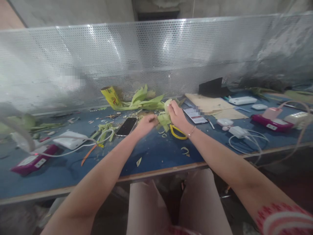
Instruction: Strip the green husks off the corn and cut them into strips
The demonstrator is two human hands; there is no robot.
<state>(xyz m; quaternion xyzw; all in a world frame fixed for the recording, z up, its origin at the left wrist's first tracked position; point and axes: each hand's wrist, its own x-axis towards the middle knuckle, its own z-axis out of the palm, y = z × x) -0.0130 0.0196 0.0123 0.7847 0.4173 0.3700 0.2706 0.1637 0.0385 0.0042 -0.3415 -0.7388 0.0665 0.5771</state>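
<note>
A pale green corn husk (163,120) is between my two hands, above the middle of the table. My left hand (148,124) is closed, its fingertips pinching the husk's left edge. My right hand (176,114) wraps around the upper right of the husk, fingers closed on a rounded, pale green part; whether a cob is inside is hidden. Just behind lie more leafy green husks (140,101). Below my right hand, a yellow loop (178,133) rests on the table, partly covered. Close to my left hand lies a dark-screened phone (126,126).
The blue table (156,156) ends at a perforated metal screen (156,58). A yellow printed packet (111,97) leans there. Magenta power strips (36,160) with white cables occupy both sides. Right of me are a lit phone (195,115), brown paper (207,103) and a white charger (238,131). Scraps litter the surface.
</note>
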